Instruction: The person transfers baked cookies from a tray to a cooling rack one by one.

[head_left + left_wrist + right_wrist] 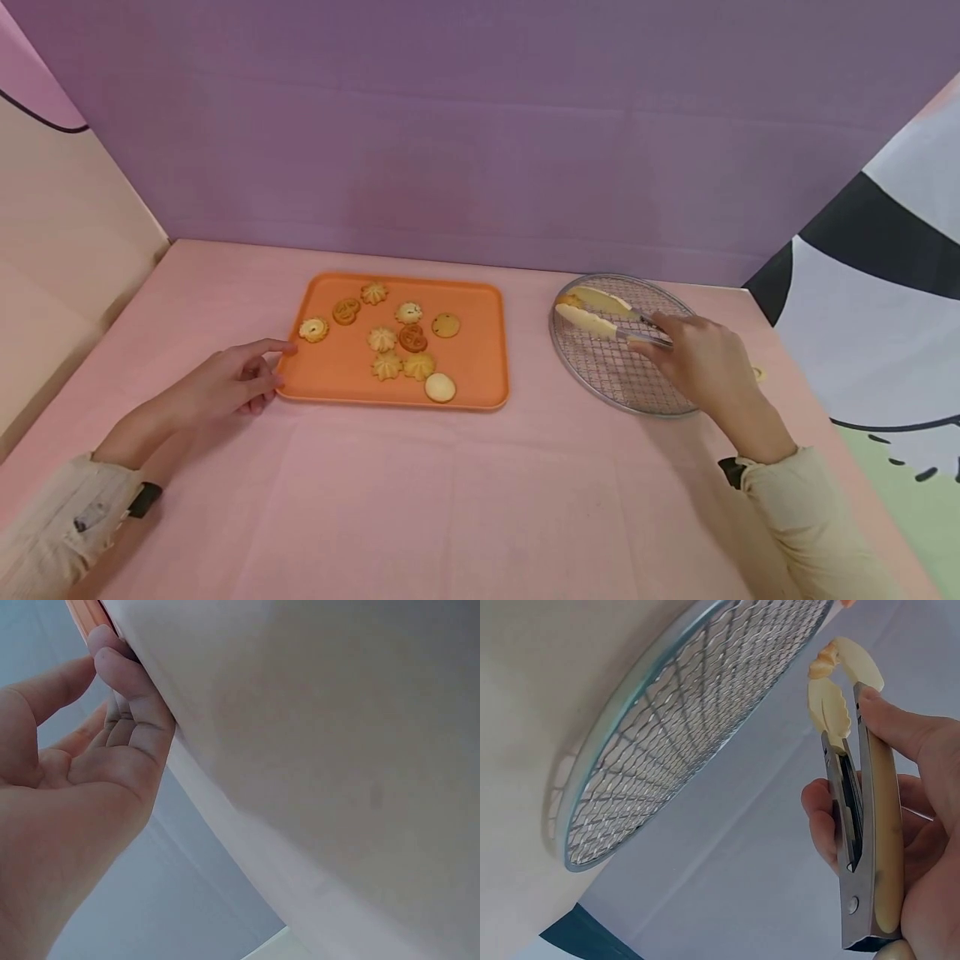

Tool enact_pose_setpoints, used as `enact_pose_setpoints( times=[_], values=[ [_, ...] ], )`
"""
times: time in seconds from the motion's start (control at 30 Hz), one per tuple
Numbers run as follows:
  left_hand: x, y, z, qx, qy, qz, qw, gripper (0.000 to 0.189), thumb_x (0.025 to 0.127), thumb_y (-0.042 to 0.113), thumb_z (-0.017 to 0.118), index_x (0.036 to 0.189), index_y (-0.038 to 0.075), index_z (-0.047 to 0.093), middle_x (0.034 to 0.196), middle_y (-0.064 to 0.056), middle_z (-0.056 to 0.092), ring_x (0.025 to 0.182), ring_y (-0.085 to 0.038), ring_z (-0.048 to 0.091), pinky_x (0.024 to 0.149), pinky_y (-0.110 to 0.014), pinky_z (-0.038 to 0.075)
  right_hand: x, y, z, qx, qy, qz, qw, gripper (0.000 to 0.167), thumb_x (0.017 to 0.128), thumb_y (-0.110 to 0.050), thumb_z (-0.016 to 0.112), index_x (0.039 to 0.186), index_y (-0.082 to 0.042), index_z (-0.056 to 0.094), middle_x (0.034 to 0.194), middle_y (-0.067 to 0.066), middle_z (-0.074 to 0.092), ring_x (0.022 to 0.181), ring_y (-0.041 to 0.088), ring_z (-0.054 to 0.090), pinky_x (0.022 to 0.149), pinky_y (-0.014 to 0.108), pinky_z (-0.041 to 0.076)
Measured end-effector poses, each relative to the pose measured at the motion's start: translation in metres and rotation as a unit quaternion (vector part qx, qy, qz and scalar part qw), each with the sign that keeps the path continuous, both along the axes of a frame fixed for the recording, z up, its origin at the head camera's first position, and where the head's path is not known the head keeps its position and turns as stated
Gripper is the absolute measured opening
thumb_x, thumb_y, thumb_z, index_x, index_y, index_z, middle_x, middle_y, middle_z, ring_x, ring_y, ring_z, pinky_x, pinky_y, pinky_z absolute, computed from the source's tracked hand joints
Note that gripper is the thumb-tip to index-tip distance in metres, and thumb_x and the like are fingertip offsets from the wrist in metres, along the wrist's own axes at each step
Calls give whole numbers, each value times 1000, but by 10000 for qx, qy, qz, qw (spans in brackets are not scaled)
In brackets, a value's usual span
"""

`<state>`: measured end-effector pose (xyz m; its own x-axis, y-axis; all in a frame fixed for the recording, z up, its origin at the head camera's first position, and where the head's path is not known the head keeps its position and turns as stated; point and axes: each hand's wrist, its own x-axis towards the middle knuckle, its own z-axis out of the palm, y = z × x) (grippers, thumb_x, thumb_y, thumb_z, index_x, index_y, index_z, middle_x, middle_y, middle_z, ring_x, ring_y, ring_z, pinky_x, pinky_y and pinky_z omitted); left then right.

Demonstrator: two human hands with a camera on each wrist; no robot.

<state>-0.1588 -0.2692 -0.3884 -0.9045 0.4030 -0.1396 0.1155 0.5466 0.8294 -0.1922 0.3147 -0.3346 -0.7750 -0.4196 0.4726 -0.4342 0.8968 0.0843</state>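
My right hand [708,362] grips metal tongs [645,329] with cream scalloped tips, above a round wire rack [637,387]. Between the tips is a small golden cookie [823,661], seen in the right wrist view clear of the mesh. My left hand [217,383] is at the left end of an orange rectangular tray [322,379], index finger and thumb touching its rim, other fingers bent beneath. Several cookies lie on the tray: star-shaped ones [387,365], pretzel-shaped ones [347,312], a pale round one [440,387] and a speckled round one [446,325].
A pink cloth [450,492] covers the table under tray and rack. Behind it stands a purple panel [480,150]. A printed black-and-white surface [885,275] borders the right side. Something small and yellowish [759,374] shows beyond my right wrist.
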Motion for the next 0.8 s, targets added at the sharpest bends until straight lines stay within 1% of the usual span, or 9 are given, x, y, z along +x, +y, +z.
enact_pose_setpoints(
  times=[0.2,0.43,0.73,0.8],
  values=[
    [0,-1,-1,32,52,-30,10000,50,96,5,63,142,-5,44,76,-8,58,61,-15,56,55,-26,51,-8,4,-2,37,47,-117,9999,39,76,-31,86,94,1,70,56,6,56,45,18,46,39,40,39],
    [0,-1,0,14,57,-39,10000,51,96,4,64,142,-5,44,76,-7,59,61,-15,56,54,-26,51,-13,9,-5,105,-148,-346,9992,38,78,-32,85,88,-1,66,51,0,42,45,17,38,38,32,28],
    [-1,0,0,-69,9,18,10000,51,96,4,63,142,-5,44,76,-8,59,61,-15,56,56,-26,52,-17,12,-6,96,-310,-517,9981,38,80,-32,84,89,-1,66,51,2,44,45,19,42,37,35,32],
    [0,0,0,-78,47,-8,10000,51,96,4,63,142,-6,44,76,-8,59,62,-15,56,56,-27,53,-17,12,-6,105,-328,-542,9979,38,80,-33,84,89,-1,66,51,2,44,45,19,42,38,36,32]
  ],
)
